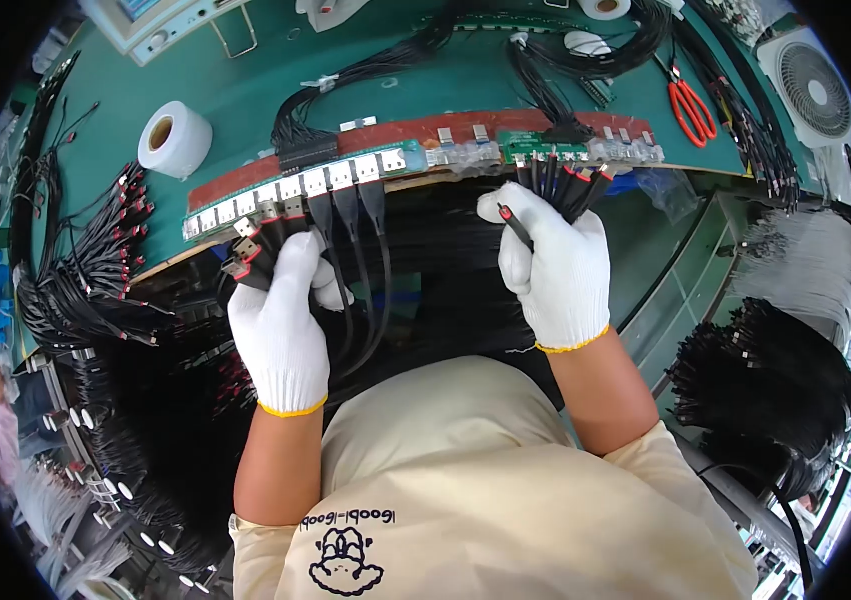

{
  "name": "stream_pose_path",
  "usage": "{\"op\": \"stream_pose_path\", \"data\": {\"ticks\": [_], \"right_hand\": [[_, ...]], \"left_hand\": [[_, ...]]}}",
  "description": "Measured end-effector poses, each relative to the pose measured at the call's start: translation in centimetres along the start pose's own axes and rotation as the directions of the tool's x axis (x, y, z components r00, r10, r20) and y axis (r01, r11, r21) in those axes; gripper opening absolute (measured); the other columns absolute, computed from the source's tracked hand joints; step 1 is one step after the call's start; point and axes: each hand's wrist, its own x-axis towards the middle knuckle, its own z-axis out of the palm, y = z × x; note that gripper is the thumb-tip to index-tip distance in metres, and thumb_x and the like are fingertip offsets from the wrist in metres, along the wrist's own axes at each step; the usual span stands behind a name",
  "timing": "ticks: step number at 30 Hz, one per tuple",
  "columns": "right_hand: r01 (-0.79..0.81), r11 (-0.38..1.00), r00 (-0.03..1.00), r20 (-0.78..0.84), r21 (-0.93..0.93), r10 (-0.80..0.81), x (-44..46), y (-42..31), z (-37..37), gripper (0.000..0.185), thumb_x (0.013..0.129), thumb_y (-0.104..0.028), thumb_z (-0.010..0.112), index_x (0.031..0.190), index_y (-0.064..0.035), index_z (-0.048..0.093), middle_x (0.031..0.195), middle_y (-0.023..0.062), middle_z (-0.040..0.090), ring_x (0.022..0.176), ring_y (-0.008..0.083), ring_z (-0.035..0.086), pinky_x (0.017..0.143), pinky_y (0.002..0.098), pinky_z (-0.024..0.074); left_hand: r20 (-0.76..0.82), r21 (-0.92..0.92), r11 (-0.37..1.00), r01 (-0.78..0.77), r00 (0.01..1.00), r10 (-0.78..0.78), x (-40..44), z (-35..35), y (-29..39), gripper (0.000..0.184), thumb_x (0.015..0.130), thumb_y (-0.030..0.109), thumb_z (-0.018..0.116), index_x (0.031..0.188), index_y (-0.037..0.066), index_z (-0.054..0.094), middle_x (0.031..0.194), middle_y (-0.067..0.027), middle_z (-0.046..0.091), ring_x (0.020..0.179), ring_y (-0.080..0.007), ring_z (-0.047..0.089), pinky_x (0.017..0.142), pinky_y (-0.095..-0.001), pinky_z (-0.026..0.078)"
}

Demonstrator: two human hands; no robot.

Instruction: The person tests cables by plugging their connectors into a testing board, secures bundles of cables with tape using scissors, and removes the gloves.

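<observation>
My left hand, in a white glove with a yellow cuff, is closed round several black cables with USB plugs, just below the left part of the connector board. Three black plugs sit in the white sockets right of that hand, their cables hanging down. My right hand, gloved the same way, grips several black cables with small red-ringed plugs below the green circuit board. One small plug stands apart between its thumb and fingers. Whether the small plugs touch the board's sockets is unclear.
Red-handled scissors lie at the right, near a fan. A white tape roll stands at the left beside bundled cables. Black cables hang at the right. A boxed device is at the back.
</observation>
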Motion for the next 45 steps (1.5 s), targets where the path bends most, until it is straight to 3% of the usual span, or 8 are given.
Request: {"op": "stream_pose_path", "data": {"ticks": [6,14,24,28,30,37,40,45], "right_hand": [[0.053,0.988,0.998,-0.026,0.146,-0.05,0.2,1.0,0.7,0.016,0.08,-0.011,0.065,0.076,0.0046,0.068,0.045,0.0035,0.045,0.036,0.01,0.035,0.037,0.0247,0.0231],[0.104,0.991,0.988,0.126,-0.079,-0.094,-0.5,0.5,-0.9,0.031,0.089,-0.023,0.058,0.097,0.0058,0.068,0.057,0.0055,0.054,0.047,0.0117,0.046,0.043,0.0251,0.0323],[-0.035,0.995,0.985,0.164,-0.095,0.05,-0.6,0.1,-1.5,0.024,0.085,-0.024,0.062,0.081,-0.0007,0.064,0.052,-0.0001,0.046,0.037,0.0092,0.038,0.038,0.0258,0.0266],[-0.019,1.0,0.97,0.244,0.016,0.015,-0.2,0.6,-1.7,0.019,0.089,-0.018,0.059,0.094,0.0,0.062,0.06,0.004,0.054,0.045,0.0095,0.047,0.043,0.0236,0.0338],[0.0,1.0,0.994,0.111,0.02,-0.002,0.2,0.7,-1.9,0.021,0.09,-0.018,0.057,0.098,0.0018,0.062,0.064,0.0064,0.059,0.046,0.0106,0.05,0.044,0.024,0.0382],[-0.012,0.998,0.969,0.246,0.056,-0.002,0.6,0.8,-2.3,0.024,0.09,-0.018,0.059,0.097,0.0039,0.063,0.067,0.008,0.062,0.049,0.0116,0.055,0.046,0.0233,0.0425],[0.0,0.997,1.0,0.029,0.075,-0.002,-0.3,0.7,-1.1,0.029,0.09,-0.019,0.058,0.093,0.0095,0.061,0.056,0.0098,0.056,0.041,0.0156,0.047,0.04,0.026,0.0352],[0.139,0.987,0.99,0.016,0.084,-0.14,0.5,1.7,-1.4,0.029,0.088,-0.016,0.059,0.093,0.0128,0.06,0.052,0.0082,0.052,0.038,0.015,0.044,0.038,0.0259,0.0322]], "left_hand": [[-0.011,-0.078,0.996,0.039,0.999,-0.04,-0.4,1.5,0.7,0.014,0.091,0.012,0.057,0.091,-0.001,0.06,0.067,-0.0033,0.055,0.057,-0.0123,0.05,0.054,-0.0271,0.041],[0.144,0.098,0.994,0.04,0.988,-0.054,-0.4,-0.7,1.4,0.014,0.09,0.011,0.059,0.089,-0.002,0.061,0.071,-0.0051,0.059,0.064,-0.0134,0.054,0.062,-0.0279,0.044],[0.055,0.019,1.0,0.019,0.998,-0.02,-0.6,-1.0,0.5,0.018,0.091,0.011,0.058,0.088,-0.007,0.061,0.071,-0.0076,0.06,0.062,-0.0147,0.055,0.059,-0.0284,0.044],[-0.004,0.079,0.997,-0.027,1.0,0.028,-0.5,-0.6,0.3,0.021,0.092,0.013,0.055,0.084,-0.006,0.059,0.067,-0.0085,0.057,0.059,-0.0167,0.053,0.059,-0.0295,0.044],[0.004,0.044,0.997,-0.059,0.998,0.059,-0.5,0.2,0.8,0.019,0.092,0.013,0.055,0.085,-0.004,0.057,0.067,-0.0077,0.056,0.06,-0.0174,0.053,0.06,-0.0305,0.045],[0.031,0.006,1.0,0.002,1.0,-0.002,-0.2,0.3,1.2,0.022,0.093,0.018,0.057,0.094,-0.004,0.056,0.075,-0.0083,0.058,0.064,-0.016,0.056,0.059,-0.0298,0.045],[-0.004,0.076,0.996,-0.042,0.999,0.042,-0.3,-0.8,0.8,0.022,0.093,0.018,0.058,0.095,-0.003,0.057,0.074,-0.0072,0.058,0.062,-0.0149,0.056,0.057,-0.0283,0.045],[-0.038,0.066,0.998,-0.013,0.999,0.016,-0.1,-1.0,0.4,0.016,0.091,0.014,0.059,0.091,-0.002,0.058,0.068,-0.0044,0.056,0.058,-0.0134,0.054,0.055,-0.0266,0.044]]}}
